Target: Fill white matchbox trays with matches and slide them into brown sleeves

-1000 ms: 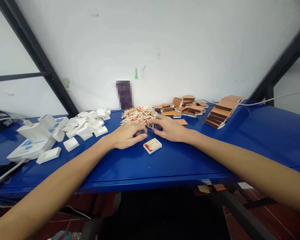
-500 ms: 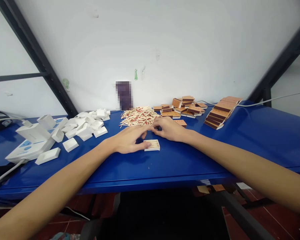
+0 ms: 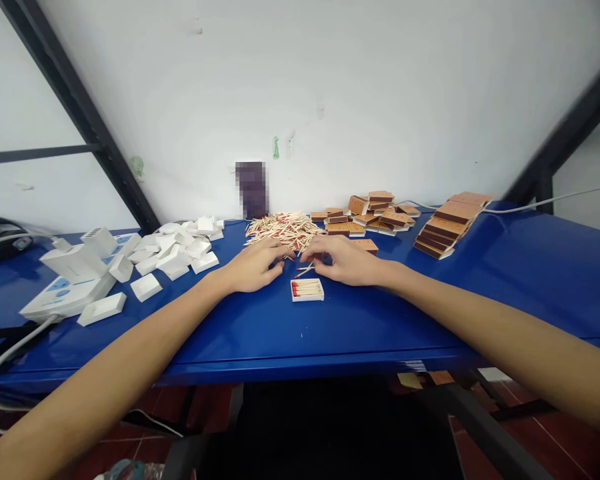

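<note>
A white matchbox tray (image 3: 307, 299) lies in front of my hands, with several red-tipped matches (image 3: 308, 288) in a row inside it. My left hand (image 3: 260, 265) rests beside the front of a loose match pile (image 3: 286, 228), fingers stretched forward and thumb apart, nothing visible in it. Across from it, my right hand (image 3: 347, 260) has its fingers curled, and a few matches (image 3: 305, 269) stick out from its thumb tip, red heads to the left. Their far ends are hidden by the thumb.
White empty trays (image 3: 177, 250) are heaped on the left, beside a white box with chargers (image 3: 73, 283). Brown matchbox sleeves (image 3: 380, 213) are piled at the back right, next to a slanted row of sleeves (image 3: 450, 223). All stand on the blue table (image 3: 380, 327).
My left hand has moved off the tray, back and to the left, uncovering the match heads. My hands have separated, and matches now show at my right thumb.
</note>
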